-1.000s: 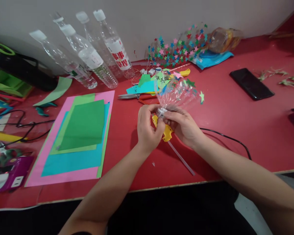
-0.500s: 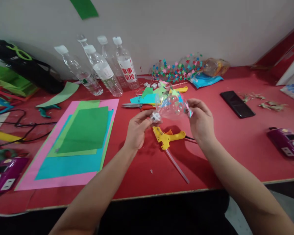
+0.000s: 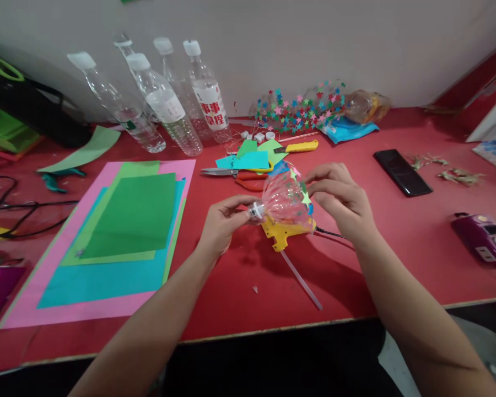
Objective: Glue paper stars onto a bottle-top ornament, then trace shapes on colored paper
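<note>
In the head view, a clear plastic bottle top (image 3: 281, 199), cut off and flared, lies on its side in the air above the table. Coloured paper stars (image 3: 306, 197) run along its wide rim. My left hand (image 3: 221, 223) is closed round the narrow neck. At the rim, the bent fingers of my right hand (image 3: 341, 198) pinch the edge near the stars; their tips are partly hidden. Beneath the bottle top rests a yellow hot glue gun (image 3: 279, 236), partly covered by it, with a clear glue stick (image 3: 301, 280) sticking out towards me.
Stacked coloured paper (image 3: 132, 218) lies left. Behind are scissors (image 3: 219, 172), a yellow utility knife (image 3: 301, 146) and several water bottles (image 3: 209, 105). A star-covered bottle (image 3: 301, 110) lies by the wall. Right are a phone (image 3: 402, 172) and purple power strip (image 3: 481, 237).
Both hands have lowered the bottle top towards me, and it now covers part of the glue gun. Its wide rim has turned more to the right. The camera view has shifted slightly.
</note>
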`<state>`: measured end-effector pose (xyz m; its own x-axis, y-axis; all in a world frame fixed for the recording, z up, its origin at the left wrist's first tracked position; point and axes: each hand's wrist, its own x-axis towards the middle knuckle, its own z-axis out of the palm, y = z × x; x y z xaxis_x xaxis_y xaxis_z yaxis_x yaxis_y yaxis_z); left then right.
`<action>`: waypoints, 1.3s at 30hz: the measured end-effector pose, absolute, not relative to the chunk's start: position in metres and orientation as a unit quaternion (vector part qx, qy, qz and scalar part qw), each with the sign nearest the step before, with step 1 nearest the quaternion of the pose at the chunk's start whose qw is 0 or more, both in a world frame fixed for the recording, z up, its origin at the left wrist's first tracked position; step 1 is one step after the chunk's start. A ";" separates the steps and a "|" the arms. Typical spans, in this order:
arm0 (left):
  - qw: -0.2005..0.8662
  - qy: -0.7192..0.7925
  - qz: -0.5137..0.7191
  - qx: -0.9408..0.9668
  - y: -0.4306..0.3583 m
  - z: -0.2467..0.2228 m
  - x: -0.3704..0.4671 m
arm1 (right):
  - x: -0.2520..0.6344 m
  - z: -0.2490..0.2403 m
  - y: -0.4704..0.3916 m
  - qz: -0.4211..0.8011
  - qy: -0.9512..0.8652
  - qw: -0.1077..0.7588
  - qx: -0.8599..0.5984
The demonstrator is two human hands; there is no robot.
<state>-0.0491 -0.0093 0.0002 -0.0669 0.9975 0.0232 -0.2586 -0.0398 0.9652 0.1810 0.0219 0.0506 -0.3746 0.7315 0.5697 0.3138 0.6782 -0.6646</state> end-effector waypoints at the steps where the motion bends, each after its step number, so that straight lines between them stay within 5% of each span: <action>1: 0.519 0.441 0.583 0.442 -0.010 0.000 -0.050 | 0.180 0.049 0.023 0.232 -0.801 0.444 -0.328; 14: 0.291 0.431 0.546 0.657 -0.018 0.007 -0.059 | 0.172 0.042 0.015 0.144 -0.791 0.461 -0.376; 19: 0.245 0.435 0.551 0.669 -0.020 0.008 -0.058 | 0.166 0.034 0.010 0.346 -0.694 0.514 -0.366; 23: 0.194 0.444 0.534 0.693 -0.022 0.009 -0.055 | 0.160 0.026 0.012 0.488 -0.647 0.472 -0.347; 39: 0.146 0.439 0.508 0.727 -0.023 0.004 -0.053 | 0.152 0.020 0.007 0.591 -0.595 0.431 -0.332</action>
<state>-0.0527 -0.0228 0.0038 0.0986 0.7859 0.6104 0.4888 -0.5726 0.6582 0.1516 0.0068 0.0202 -0.4076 0.9052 0.1208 -0.1138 0.0809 -0.9902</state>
